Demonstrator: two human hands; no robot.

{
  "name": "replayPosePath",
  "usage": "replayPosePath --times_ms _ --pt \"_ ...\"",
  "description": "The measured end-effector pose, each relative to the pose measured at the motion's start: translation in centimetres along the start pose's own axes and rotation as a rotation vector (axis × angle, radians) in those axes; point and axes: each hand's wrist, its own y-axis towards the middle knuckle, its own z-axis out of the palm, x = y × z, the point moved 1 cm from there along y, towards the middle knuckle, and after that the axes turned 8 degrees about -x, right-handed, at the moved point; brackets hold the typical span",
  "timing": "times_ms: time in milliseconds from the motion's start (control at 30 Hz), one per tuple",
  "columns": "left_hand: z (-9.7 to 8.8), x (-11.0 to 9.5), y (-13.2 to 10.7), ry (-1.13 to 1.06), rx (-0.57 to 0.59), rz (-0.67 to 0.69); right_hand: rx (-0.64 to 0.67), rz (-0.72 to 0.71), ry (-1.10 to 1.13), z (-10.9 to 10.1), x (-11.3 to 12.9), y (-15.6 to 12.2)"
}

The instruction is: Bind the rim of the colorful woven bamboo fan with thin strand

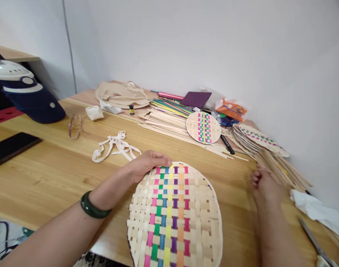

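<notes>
Left hand [145, 165] pinched the large woven disc [195, 211] at its upper rim, thumb lying over the face near the ends of the coloured strips. Clock directions were read from the disc's centre, twelve toward the wall; this hand sat at eleven. A dark green bangle [94, 208] circled its wrist.

The disc stood over the near side of the table [60, 167], patterned face toward the viewer, bottom edge cut off by the frame. Visible long axis: roughly twelve to six. The coloured strips followed that axis, the pink row slanting toward seven, the red row nearly straight to six. White edging showed from twelve to four.

Right hand [266, 187], between two and three, was well apart from the disc, fingers curled, blurred; could not tell whether it held anything. It was near the handles of the stacked fans [262, 139] at two.

Also noted: small woven disc [203, 128] at one; loose pale strips [166, 124] at twelve; white ribbon [116, 145] between ten and eleven; scissors [311, 233] at three.
</notes>
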Motion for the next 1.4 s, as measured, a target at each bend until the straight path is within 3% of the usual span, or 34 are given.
replayPosePath --times_ms 100,233,333,467,667,767,833,933,1100,1233,1400 --pt "0.7 1.0 0.5 -0.058 0.011 -0.141 0.130 0.130 -0.005 3.8 -0.5 -3.2" --pt "1.8 1.7 0.8 -0.118 -0.013 -0.237 0.505 0.281 -0.100 7.9 0.1 -8.1" --pt "2.1 1.5 0.6 -0.123 -0.024 -0.238 0.779 0.332 -0.180 9.0 1.3 -10.3" --pt "2.1 1.2 0.6 -0.120 -0.030 -0.243 0.968 0.334 -0.162 8.9 2.4 -11.2" --pt "2.2 1.1 0.7 -0.081 -0.041 -0.240 0.983 0.360 -0.218 8.4 1.8 -10.7" --pt "2.3 1.1 0.7 -0.048 -0.050 -0.233 0.791 0.368 -0.248 7.8 0.9 -9.7" --pt "2.2 1.2 0.7 -0.021 -0.062 -0.216 0.703 0.348 -0.150 7.3 0.7 -9.0" --pt "2.2 1.5 0.8 0.023 -0.082 -0.194 0.821 0.252 -0.057 6.8 1.3 -8.6" --pt "2.2 1.8 0.8 0.048 -0.078 -0.151 1.028 0.078 -0.293 6.7 3.0 -9.5" --pt "2.3 1.7 0.9 0.042 -0.085 -0.186 0.947 -0.016 -0.444 6.8 2.8 -10.4" --pt "2.1 1.9 1.0 0.043 -0.068 -0.217 0.873 -0.082 -0.432 7.1 2.4 -10.8"
